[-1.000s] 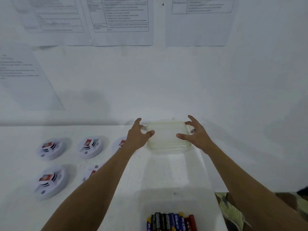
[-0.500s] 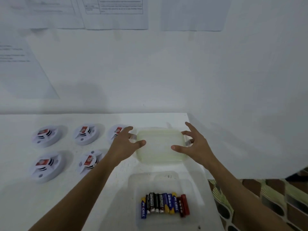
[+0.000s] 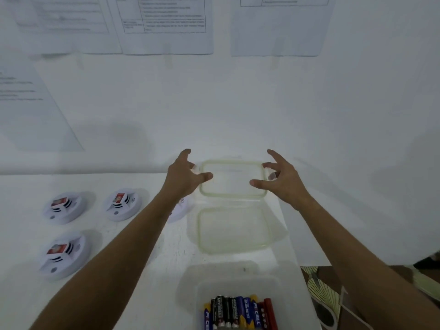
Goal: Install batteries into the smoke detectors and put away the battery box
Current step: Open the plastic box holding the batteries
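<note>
Lid held up over the worktop

Lid (image 3: 233,178), clear with a yellowish rim, was lifted above the white worktop (image 3: 142,282), held by its two short ends. Left hand (image 3: 184,178) pinched the left end, thumb on top; right hand (image 3: 282,179) pinched the right end the same way, index finger raised. The lid's shadow fell on the worktop below it. Nearer the person stood the open battery box (image 3: 238,289), with batteries (image 3: 240,313) lying side by side in it. Left of the arms lay smoke detectors: two (image 3: 65,207) (image 3: 122,204) in the far row, one (image 3: 63,254) nearer, another (image 3: 181,209) partly hidden by the left forearm. Printed sheets (image 3: 164,25) hung on the wall.
</note>
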`<state>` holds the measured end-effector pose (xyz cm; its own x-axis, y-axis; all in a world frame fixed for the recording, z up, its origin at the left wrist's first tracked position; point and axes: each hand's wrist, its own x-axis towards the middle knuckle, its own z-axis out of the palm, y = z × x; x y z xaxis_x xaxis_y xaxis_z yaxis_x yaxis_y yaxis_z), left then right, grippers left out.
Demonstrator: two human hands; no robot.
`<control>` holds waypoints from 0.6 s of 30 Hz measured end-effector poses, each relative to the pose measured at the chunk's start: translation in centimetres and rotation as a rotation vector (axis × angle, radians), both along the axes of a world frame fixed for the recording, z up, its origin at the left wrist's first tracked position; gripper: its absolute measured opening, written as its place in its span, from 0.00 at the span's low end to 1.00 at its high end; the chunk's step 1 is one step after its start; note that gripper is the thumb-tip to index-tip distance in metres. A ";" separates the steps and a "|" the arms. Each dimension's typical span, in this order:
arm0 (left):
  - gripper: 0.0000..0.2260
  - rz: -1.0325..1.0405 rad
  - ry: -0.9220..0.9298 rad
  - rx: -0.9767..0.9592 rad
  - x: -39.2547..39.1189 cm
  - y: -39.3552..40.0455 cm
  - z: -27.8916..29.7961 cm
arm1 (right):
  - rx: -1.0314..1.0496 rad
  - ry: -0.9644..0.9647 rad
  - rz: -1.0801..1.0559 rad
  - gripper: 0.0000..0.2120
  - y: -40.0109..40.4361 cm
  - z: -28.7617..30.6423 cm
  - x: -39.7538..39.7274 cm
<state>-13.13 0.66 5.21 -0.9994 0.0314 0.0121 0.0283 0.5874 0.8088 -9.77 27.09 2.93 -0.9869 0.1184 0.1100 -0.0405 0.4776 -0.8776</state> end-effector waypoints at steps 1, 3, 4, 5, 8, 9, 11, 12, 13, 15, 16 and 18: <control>0.41 0.005 -0.002 0.006 -1.0 0.4 -0.5 | -0.005 -0.012 -0.004 0.47 0.1 -0.4 -1.1; 0.42 0.008 -0.029 0.006 -2.4 1.1 -2.0 | 0.000 -0.048 -0.001 0.47 0.5 -1.6 -2.8; 0.43 0.009 -0.041 0.006 -2.9 1.3 -2.8 | -0.002 -0.070 0.003 0.47 0.7 -2.4 -3.4; 0.43 0.007 -0.050 0.003 -3.3 1.5 -3.6 | -0.009 -0.088 0.006 0.47 0.8 -3.1 -3.8; 0.42 -0.019 -0.050 -0.031 -4.0 1.7 -5.7 | -0.041 -0.122 0.021 0.48 1.2 -5.1 -4.8; 0.42 -0.029 -0.052 -0.049 -4.1 1.7 -6.2 | -0.039 -0.133 0.032 0.48 1.3 -5.6 -5.0; 0.42 -0.054 -0.069 -0.084 -4.5 1.6 -7.0 | -0.013 -0.159 0.056 0.49 1.5 -6.5 -5.2; 0.42 -0.075 -0.077 -0.107 -4.7 1.5 -7.3 | 0.009 -0.171 0.066 0.49 1.5 -7.0 -5.3; 0.42 -0.105 -0.083 -0.142 -4.9 1.5 -7.5 | 0.035 -0.181 0.076 0.49 1.6 -7.3 -5.3; 0.42 -0.167 -0.091 -0.224 -5.1 1.4 -7.8 | 0.088 -0.197 0.093 0.49 1.6 -7.9 -5.2; 0.42 -0.192 -0.093 -0.262 -5.3 1.4 -7.9 | 0.113 -0.202 0.105 0.48 1.5 -8.1 -5.3; 0.40 -0.235 -0.096 -0.341 -5.4 1.5 -8.0 | 0.218 -0.206 0.130 0.48 1.3 -8.3 -5.4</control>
<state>-18.49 2.20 -2.76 -0.9607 0.2446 -0.1309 0.1274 0.8082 0.5750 -15.15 28.43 -5.35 -0.9963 -0.0144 -0.0842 0.0540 0.6577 -0.7514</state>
